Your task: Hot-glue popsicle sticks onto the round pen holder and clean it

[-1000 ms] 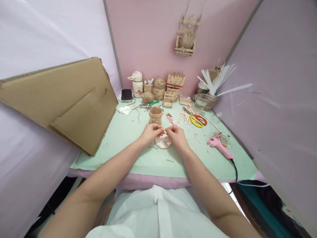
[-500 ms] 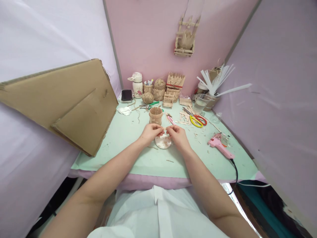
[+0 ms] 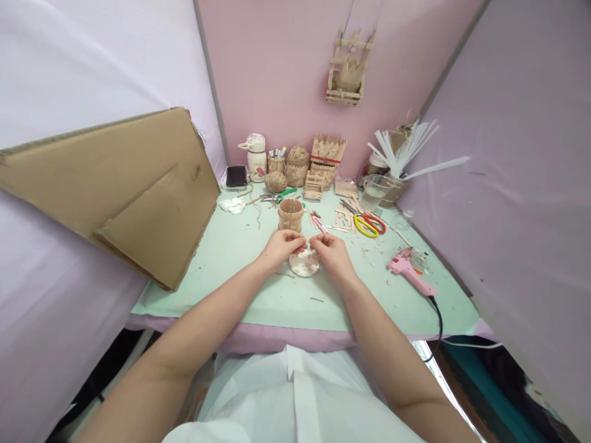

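Note:
My left hand (image 3: 287, 242) and my right hand (image 3: 327, 247) meet at the middle of the table, both closed in a pinch. Between their fingertips is a small pale piece (image 3: 308, 242), probably a bit of craft stick, mostly hidden by the fingers. Just below the fingertips lies a round white disc (image 3: 303, 264) with brownish patches. A round cup of craft sticks (image 3: 290, 216) stands upright behind my left hand, apart from it. Past my right hand lies a pink pen-like cutter (image 3: 319, 224).
Scissors (image 3: 367, 225) and loose craft sticks (image 3: 345, 218) lie back right, a corded pink glue gun (image 3: 412, 275) right. Along the back wall stand a bottle (image 3: 256, 161), twine balls (image 3: 276, 182) and a plastic cup (image 3: 372, 194). A cardboard panel (image 3: 152, 178) leans at left.
Both hands hold nearly the same pinch over the white disc. The view has shifted very slightly; nothing on the table has visibly moved.

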The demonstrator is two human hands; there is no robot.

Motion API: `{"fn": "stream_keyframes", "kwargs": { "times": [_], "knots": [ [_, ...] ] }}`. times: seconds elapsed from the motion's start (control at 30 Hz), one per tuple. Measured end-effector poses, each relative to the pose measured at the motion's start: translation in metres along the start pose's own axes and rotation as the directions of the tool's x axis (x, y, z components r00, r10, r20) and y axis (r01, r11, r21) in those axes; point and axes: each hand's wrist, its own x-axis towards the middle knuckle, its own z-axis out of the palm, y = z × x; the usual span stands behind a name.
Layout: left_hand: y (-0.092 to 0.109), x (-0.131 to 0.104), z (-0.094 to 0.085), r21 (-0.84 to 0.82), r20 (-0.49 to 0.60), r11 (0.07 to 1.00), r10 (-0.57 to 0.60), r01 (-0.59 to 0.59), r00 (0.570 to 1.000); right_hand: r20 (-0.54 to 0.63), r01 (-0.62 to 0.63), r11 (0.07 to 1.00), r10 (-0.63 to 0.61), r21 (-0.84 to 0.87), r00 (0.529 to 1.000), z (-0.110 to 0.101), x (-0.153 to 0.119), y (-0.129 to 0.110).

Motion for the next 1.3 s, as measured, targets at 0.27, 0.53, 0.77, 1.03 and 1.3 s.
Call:
{"fn": "stream_keyframes", "kwargs": {
  "times": [0.27, 0.53, 0.77, 1.03, 1.3],
  "knots": [
    [-0.001, 0.0, 0.0, 0.0, 0.018, 1.0, -0.008, 0.008, 1.0, -0.013, -0.014, 1.0, 0.013, -0.018, 1.0, 0.0, 0.0, 0.0],
    [-0.001, -0.001, 0.0, 0.017, 0.056, 1.0, 0.017, -0.018, 0.998, 0.023, -0.016, 1.0, 0.016, -0.02, 1.0, 0.0, 0.001, 0.003],
    [-0.001, -0.001, 0.0, 0.037, 0.056, 0.999, 0.022, -0.024, 0.998, 0.018, 0.009, 1.0, -0.009, -0.022, 1.0, 0.002, 0.003, 0.009],
    [-0.007, 0.002, -0.001, 0.071, 0.069, 0.995, 0.067, -0.072, 0.995, 0.013, 0.011, 1.0, -0.011, -0.013, 1.0, 0.003, 0.004, 0.01],
    [-0.008, 0.002, 0.0, 0.091, 0.052, 0.993, 0.07, -0.074, 0.996, 0.005, 0.01, 1.0, -0.01, -0.005, 1.0, 0.003, 0.004, 0.012]
  ]
}}
